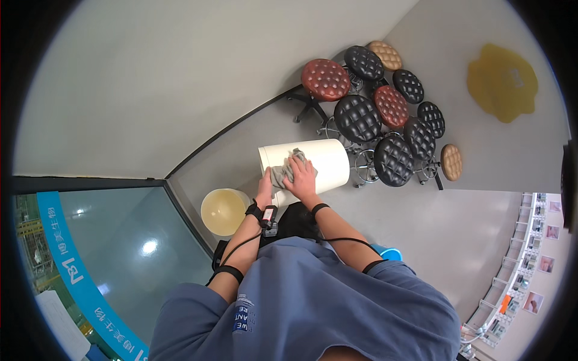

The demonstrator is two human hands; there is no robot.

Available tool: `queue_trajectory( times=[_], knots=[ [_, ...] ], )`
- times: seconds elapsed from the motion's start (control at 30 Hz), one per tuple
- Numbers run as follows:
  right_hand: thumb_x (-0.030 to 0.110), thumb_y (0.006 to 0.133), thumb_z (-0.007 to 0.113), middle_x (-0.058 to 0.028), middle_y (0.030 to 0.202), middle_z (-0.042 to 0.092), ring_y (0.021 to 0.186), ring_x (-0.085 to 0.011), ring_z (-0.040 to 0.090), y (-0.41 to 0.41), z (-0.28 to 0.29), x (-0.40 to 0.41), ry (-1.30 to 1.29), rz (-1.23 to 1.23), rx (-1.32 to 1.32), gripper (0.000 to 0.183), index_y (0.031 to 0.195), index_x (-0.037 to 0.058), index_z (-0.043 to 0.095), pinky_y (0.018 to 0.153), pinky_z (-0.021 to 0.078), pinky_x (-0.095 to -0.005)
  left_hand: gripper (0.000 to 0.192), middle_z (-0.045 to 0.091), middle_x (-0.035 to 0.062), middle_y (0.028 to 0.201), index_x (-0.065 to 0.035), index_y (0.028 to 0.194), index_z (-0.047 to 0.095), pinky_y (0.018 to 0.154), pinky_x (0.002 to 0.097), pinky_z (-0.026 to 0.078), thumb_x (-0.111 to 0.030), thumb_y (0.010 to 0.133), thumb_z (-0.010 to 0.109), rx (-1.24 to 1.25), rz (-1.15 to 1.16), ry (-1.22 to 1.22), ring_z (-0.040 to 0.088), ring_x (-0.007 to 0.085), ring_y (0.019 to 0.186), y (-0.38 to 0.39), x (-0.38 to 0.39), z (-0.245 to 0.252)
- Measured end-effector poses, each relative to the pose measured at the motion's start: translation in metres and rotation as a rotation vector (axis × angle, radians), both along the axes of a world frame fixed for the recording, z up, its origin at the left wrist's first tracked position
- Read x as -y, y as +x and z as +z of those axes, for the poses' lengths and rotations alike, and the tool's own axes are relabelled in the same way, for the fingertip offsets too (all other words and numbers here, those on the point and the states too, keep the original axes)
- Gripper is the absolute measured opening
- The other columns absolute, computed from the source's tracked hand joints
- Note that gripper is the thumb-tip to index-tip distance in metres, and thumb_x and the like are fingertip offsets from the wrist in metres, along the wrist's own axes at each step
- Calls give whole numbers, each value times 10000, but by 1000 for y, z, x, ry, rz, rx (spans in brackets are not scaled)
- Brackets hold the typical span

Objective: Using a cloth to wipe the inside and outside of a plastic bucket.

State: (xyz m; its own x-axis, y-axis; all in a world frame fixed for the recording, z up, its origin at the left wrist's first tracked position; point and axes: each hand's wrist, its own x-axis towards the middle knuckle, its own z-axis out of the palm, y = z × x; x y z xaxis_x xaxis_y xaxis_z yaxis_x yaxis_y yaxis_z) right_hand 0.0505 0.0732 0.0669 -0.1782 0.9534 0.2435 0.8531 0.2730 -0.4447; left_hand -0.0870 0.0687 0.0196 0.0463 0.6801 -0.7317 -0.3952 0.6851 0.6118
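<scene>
A cream cylindrical bin [329,162] lies tilted on its side in front of me, its broad end toward the left. My right hand [301,178] presses a crumpled grey cloth [282,175] against the curved side of the bin. At the bin's left end, my left hand [265,189] holds the rim, with its fingers close to the cloth. Part of the left fingers is hidden. Both wrists wear black straps, and a small device sits at the left wrist.
Several tufted stools [358,118] on wheels crowd the wall beyond the bin. On the floor to the left stands a round cream container [225,212], near a glass panel [149,225]. A blue bucket [389,252] is partly behind my right arm. White shelves [505,275] line the far right.
</scene>
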Motion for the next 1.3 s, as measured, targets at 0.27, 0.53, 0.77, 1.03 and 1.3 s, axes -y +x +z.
queue_trajectory(
  times=[0.27,0.53,0.77,1.03,1.3],
  knots=[
    [206,707,587,-140,1229,449,1129,-364,395,120,-25,-14,71,-232,21,548,1212,57,437,978,293,-452,523,576,138,1056,96,1101,514,811,304,403,-382,901,443,-164,16,49,524,187,964,-1,8,-7],
    [206,641,536,-171,1246,434,1143,-367,383,88,-28,-7,25,-435,-144,649,1264,75,407,988,237,-520,371,486,129,1198,14,1250,352,880,345,427,-110,906,422,163,45,188,513,226,1052,-21,2,20],
    [230,590,572,-247,1302,357,1102,-400,436,-30,12,-4,60,14,-392,757,1294,48,359,945,361,-396,306,542,90,1093,-14,1153,457,876,328,407,-182,926,338,86,127,154,517,202,1004,-25,4,8],
    [209,559,577,-173,1130,523,1077,-376,450,-30,1,-9,32,222,-343,632,1151,7,482,958,352,-418,379,585,78,982,-19,1048,539,756,312,448,-352,885,460,191,109,36,562,169,856,-29,-6,15],
    [170,593,534,-177,1092,546,1051,-359,476,125,-22,-33,108,-62,-204,485,1054,17,533,953,347,-426,356,585,98,990,22,1122,480,721,280,480,-245,887,489,104,-35,28,593,185,849,-25,3,21]
  ],
)
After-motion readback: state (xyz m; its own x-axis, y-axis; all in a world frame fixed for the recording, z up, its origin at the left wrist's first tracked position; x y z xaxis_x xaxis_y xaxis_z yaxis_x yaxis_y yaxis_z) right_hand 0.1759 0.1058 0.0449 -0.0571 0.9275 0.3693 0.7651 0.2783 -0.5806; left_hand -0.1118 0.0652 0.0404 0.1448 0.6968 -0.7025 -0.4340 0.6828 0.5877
